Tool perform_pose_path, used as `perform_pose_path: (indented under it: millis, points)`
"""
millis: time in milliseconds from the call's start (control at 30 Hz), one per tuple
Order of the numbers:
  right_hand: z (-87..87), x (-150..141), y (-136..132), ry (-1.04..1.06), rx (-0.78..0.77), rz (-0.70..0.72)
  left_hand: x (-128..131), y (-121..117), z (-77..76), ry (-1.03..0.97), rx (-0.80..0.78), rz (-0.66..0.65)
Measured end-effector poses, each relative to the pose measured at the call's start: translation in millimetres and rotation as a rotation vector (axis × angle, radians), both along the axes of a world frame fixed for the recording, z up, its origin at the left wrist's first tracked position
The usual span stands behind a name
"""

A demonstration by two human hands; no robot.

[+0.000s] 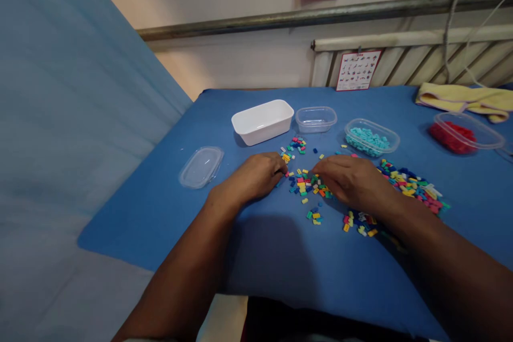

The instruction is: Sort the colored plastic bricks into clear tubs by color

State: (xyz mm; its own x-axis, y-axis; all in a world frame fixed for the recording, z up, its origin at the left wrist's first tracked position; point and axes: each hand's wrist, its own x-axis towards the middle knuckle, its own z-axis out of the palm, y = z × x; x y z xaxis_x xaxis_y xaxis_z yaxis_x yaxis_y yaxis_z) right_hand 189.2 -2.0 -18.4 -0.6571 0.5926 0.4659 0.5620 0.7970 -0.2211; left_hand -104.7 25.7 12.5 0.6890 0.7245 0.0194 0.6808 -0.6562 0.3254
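Note:
Small plastic bricks of many colours (308,184) lie scattered on the blue tabletop (280,256). My left hand (256,175) rests palm down at the left edge of the scatter, fingers curled, tips pinching among the bricks. My right hand (352,179) lies palm down over the middle of the scatter, fingers bent toward the bricks. What the fingertips hold is hidden. More bricks (412,184) spread to the right of my right wrist.
Behind the bricks stand a white tub (262,120), an empty clear tub (316,118), a clear tub of turquoise bricks (371,138) and a clear tub of red bricks (460,133). A clear lid (201,165) lies left. A yellow towel (465,97) lies far right.

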Motion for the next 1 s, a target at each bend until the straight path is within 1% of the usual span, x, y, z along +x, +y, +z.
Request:
perform_pose_path:
  millis: [200, 500, 567, 633, 700, 800, 833, 900, 967, 1000]
  points:
    - [1.1, -1.5, -0.9, -0.003, 0.015, 0.004, 0.1, -2.9, 6.1, 0.01, -0.033, -0.008]
    - [0.6, -1.5, -0.4, 0.018, -0.023, 0.019, -6.1, -3.1, 4.2, -0.009, -0.044, 0.04]
    - [1.4, -2.0, -0.9, 0.019, -0.033, 0.022, -4.2, -3.1, 5.5, -0.039, -0.05, 0.072]
    - [3.0, -3.6, -2.1, 0.023, -0.038, 0.01, 1.1, -3.6, 6.3, -0.174, -0.09, 0.137]
    - [4.3, -6.0, -3.7, 0.052, -0.037, -0.01, 9.4, -4.4, 5.1, -0.375, -0.154, 0.207]
    - [5.1, -10.2, -5.2, 0.106, -0.03, -0.026, 24.9, -5.6, -0.7, -0.637, -0.271, 0.305]
    - [5.1, -11.5, -5.5, 0.117, -0.023, -0.03, 30.0, -6.0, -3.1, -0.723, -0.335, 0.348]
    - [5.2, -13.9, -5.9, 0.138, -0.024, -0.039, 39.3, -7.4, -7.2, -0.907, -0.526, 0.425]
    - [6.1, -16.0, -6.4, 0.173, -0.053, -0.06, 46.6, -9.7, -9.6, -1.038, -0.733, 0.443]
    - [6.9, -16.9, -6.7, 0.193, -0.075, -0.073, 49.3, -10.9, -10.0, -1.071, -0.812, 0.435]
